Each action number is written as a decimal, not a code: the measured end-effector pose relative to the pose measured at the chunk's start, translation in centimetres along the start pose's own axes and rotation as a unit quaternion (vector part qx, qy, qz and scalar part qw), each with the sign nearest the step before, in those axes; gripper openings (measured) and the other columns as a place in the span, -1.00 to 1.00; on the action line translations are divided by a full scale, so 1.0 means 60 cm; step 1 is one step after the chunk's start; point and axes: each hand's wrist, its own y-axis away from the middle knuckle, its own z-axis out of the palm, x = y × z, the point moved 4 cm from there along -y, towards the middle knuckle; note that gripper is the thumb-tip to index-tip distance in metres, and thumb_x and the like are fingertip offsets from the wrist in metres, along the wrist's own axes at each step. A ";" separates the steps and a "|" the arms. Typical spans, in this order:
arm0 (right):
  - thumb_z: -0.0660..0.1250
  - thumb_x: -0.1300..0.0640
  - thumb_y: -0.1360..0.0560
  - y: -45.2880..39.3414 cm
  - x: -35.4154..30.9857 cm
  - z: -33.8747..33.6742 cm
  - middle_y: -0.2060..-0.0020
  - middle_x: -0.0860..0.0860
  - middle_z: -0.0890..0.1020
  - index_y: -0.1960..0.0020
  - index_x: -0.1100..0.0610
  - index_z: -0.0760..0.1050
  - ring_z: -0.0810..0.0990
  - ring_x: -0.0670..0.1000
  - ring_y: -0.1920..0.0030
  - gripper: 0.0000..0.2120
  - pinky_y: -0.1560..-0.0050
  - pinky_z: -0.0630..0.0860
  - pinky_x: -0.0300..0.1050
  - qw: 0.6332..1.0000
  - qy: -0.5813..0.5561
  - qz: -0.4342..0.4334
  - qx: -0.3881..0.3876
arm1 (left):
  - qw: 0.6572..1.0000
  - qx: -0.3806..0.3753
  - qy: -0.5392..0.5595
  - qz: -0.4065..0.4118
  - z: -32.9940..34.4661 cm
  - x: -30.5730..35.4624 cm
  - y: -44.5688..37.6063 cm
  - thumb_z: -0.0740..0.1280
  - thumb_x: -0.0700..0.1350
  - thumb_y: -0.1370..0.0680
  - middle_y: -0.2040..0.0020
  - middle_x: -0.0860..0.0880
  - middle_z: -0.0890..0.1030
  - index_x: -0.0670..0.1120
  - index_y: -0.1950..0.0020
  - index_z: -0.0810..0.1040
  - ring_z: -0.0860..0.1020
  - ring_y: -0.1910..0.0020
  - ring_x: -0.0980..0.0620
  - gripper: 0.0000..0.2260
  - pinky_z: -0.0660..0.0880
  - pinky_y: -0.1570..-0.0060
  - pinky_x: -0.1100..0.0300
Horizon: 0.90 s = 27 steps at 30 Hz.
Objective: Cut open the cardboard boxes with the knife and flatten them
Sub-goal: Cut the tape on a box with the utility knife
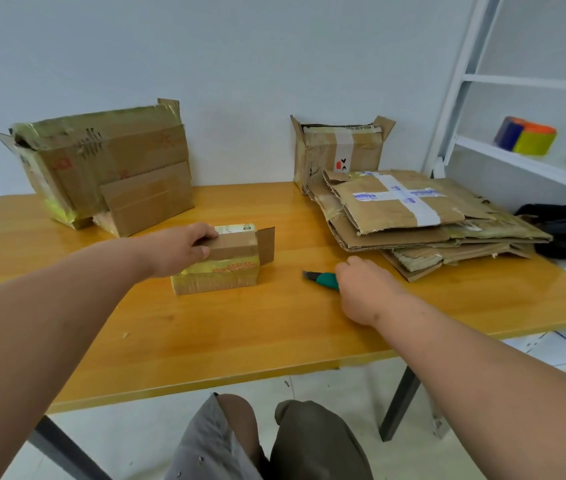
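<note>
Small box [224, 263], table [205, 327] centre: left hand [177, 249] clamped on its top, steadying it for cutting. Knife [323, 279], just right of it: right hand [366, 292] closed around the handle, blade out. Flattened stack [413, 216] far right; two boxes uncut at the far edge.

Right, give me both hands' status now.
Left hand: closed on the small box.
Right hand: closed on the knife.
</note>
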 end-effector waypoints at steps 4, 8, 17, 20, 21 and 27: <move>0.20 0.11 -0.63 0.002 -0.063 0.006 -0.11 -0.02 0.45 -0.34 0.04 0.37 0.46 -0.02 0.00 -0.71 0.00 0.51 -0.06 0.991 -0.069 -0.111 0.038 | 1.000 -0.003 0.017 -0.001 -0.014 -0.002 0.005 0.17 -0.04 -0.67 -0.47 0.09 0.33 0.12 -0.50 0.32 0.31 -0.41 -0.04 -0.62 0.21 -0.31 0.13; 0.18 0.08 -0.63 0.005 -0.087 0.019 -0.17 -0.03 0.45 -0.38 0.00 0.34 0.46 -0.06 0.01 -0.68 0.06 0.54 -0.10 0.982 -0.106 -0.127 0.093 | 0.999 0.028 0.001 0.021 -0.015 -0.006 0.007 0.20 0.02 -0.65 -0.46 0.10 0.37 0.14 -0.47 0.37 0.35 -0.39 -0.01 -0.63 0.25 -0.24 0.18; 0.25 0.06 -0.57 0.006 -0.118 0.004 -0.05 -0.07 0.48 -0.28 0.03 0.43 0.47 -0.09 0.13 -0.72 0.19 0.54 -0.20 0.955 -0.105 -0.220 0.169 | 1.000 0.025 0.012 -0.003 -0.017 -0.010 -0.012 0.21 0.12 -0.62 -0.35 0.05 0.48 0.20 -0.44 0.39 0.44 -0.28 -0.04 -0.63 0.34 -0.14 0.17; 0.25 0.06 -0.57 -0.003 -0.168 0.011 -0.09 0.00 0.51 -0.26 0.09 0.45 0.52 -0.02 0.09 -0.72 0.21 0.57 -0.09 0.940 -0.084 -0.283 0.171 | 0.999 0.033 -0.024 -0.003 -0.011 -0.011 -0.012 0.15 0.17 -0.63 -0.35 0.06 0.50 0.25 -0.45 0.35 0.46 -0.27 -0.05 -0.63 0.40 -0.23 0.07; 0.26 0.07 -0.57 -0.006 -0.179 0.014 -0.10 0.03 0.52 -0.25 0.11 0.46 0.54 0.03 0.08 -0.72 0.20 0.57 -0.06 0.937 -0.084 -0.292 0.172 | 0.999 0.032 -0.043 -0.002 -0.009 -0.011 -0.011 0.11 0.18 -0.63 -0.35 0.06 0.49 0.27 -0.46 0.31 0.44 -0.29 -0.05 -0.62 0.38 -0.27 0.04; 0.24 0.03 -0.60 -0.007 -0.223 0.020 -0.13 0.04 0.51 -0.31 0.09 0.41 0.53 0.04 0.01 -0.70 0.13 0.54 -0.07 0.928 -0.081 -0.319 0.173 | 0.997 -0.038 -0.068 0.011 -0.004 -0.016 -0.003 -0.01 0.09 -0.68 -0.55 0.24 0.12 0.26 -0.55 0.08 0.13 -0.54 0.00 -0.59 0.01 -0.48 -0.11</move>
